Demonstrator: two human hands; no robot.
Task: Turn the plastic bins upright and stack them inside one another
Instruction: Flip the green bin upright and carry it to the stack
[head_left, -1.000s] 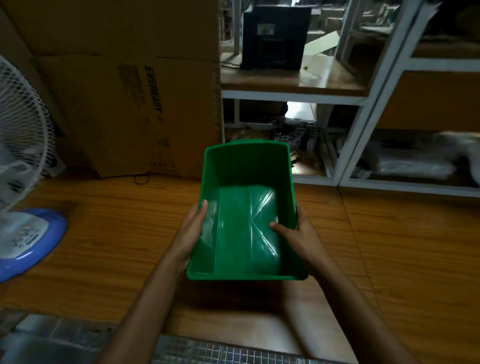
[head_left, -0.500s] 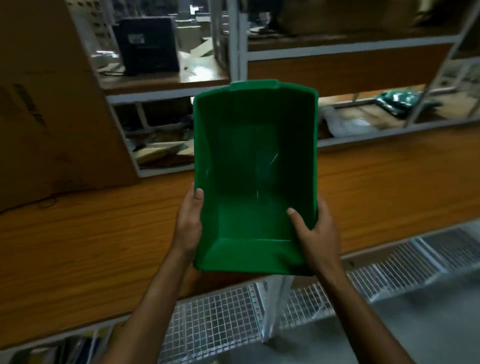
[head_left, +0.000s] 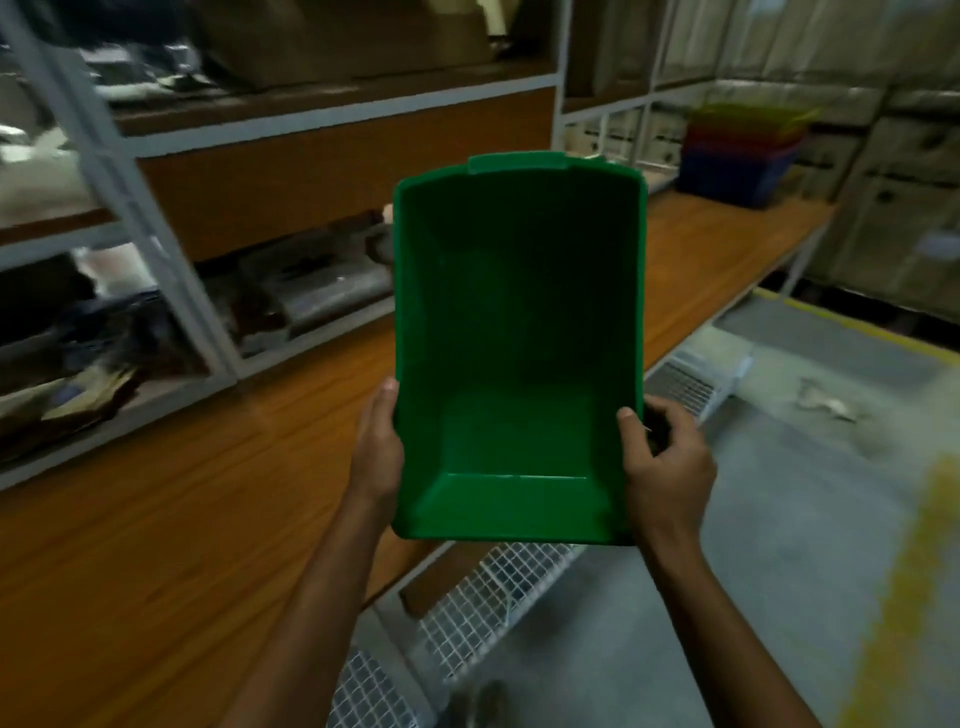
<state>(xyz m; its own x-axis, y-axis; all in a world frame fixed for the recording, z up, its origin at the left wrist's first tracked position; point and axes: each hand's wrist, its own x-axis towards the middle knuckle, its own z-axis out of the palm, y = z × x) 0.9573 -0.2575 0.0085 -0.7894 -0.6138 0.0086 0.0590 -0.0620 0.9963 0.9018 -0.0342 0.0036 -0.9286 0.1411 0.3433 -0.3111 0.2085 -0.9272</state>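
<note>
I hold a green plastic bin (head_left: 517, 332) in the air in front of me, its open side facing me and its inside empty. My left hand (head_left: 378, 447) grips its left wall near the lower corner. My right hand (head_left: 662, 462) grips its right wall, thumb over the rim. Far off at the right end of the wooden counter (head_left: 171, 519) stands a stack of nested bins (head_left: 737, 156), blue at the bottom, red above it and yellow-green on top.
Grey metal shelving (head_left: 156, 249) with boxes and clutter runs along the back of the counter. A white wire rack (head_left: 493, 597) sits under the counter edge. Grey concrete floor (head_left: 805, 519) with a yellow line lies to the right.
The view has swung to the right along the counter, and the green bin came off the counter and is held higher. The fan and cardboard box are out of view; the bin stack has appeared.
</note>
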